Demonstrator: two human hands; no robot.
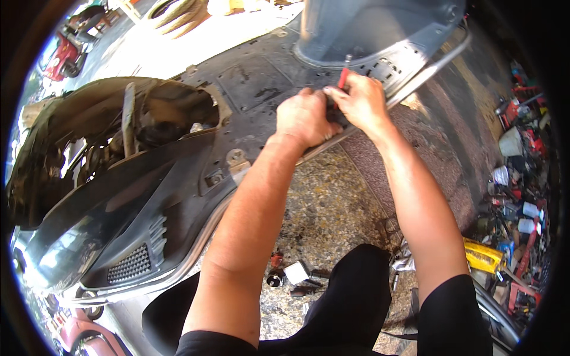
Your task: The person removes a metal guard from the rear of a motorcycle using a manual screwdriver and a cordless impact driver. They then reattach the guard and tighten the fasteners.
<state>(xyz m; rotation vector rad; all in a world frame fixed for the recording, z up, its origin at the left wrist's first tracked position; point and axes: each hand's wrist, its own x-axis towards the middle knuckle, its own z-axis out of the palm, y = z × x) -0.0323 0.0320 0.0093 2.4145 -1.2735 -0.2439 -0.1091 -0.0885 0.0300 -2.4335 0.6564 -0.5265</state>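
Your right hand [365,101], at the upper middle of the frame, pinches a slim red-handled tool with a silver metal end [344,77] between thumb and fingers. The silver end points toward the top of the frame, away from your palm; the grip looks light, probably chosen for fine control rather than force.

Your left hand [301,118], just beside it, curls down at the edge of the dark grey, moulded plastic scooter floorboard [252,80], knuckles up. Whether those fingers pinch something or only press, you cannot tell from here, as the back of the hand covers the spot. Its closeness to the right suggests it steadies the place where both meet.

The floorboard runs diagonally across the upper middle, between the tall grey curved front panel [380,29] at the top and the glossy black side panel [119,207] at the left. Your forearms reach over its near edge, likely because your black-clothed knee [359,285] is below it, at the bottom.

A small white block-shaped object [295,273] lies on the speckled stone floor [326,196], lower middle, seemingly within easy reach. The long yellow object [484,255] sits lower right, beyond your right arm, beside the clutter.
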